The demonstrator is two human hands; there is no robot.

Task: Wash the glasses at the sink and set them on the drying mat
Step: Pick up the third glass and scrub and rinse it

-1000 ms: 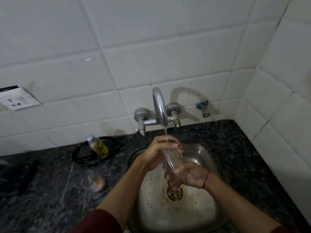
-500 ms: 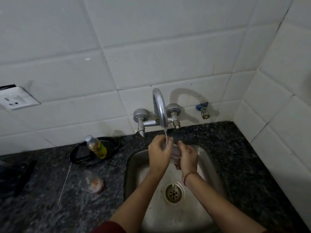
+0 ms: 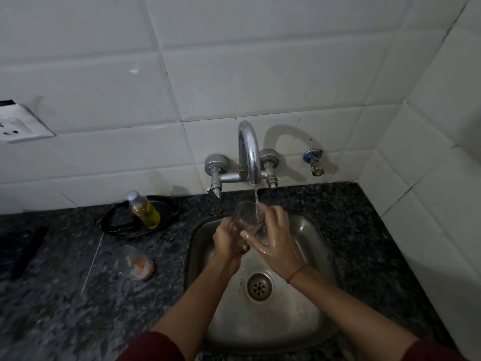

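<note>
I have both hands curled round the glass (image 3: pixel 246 217) above the sink (image 3: pixel 307 295), left hand (image 3: pixel 227 241) at its base, right hand (image 3: pixel 273 235) on its side, long axis near upright, mouth under the tap (image 3: pixel 250 152) stream, while a 2nd glass (image 3: pixel 134 261) lies leftward on the counter (image 3: pixel 65 295).

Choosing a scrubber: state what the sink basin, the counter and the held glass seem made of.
Sink basin: likely stainless steel, dull grey sheen with soft reflections. Counter: looks like polished granite, dark with pale speckles. Glass: clear glass, possibly plastic; fully see-through wall.
</note>
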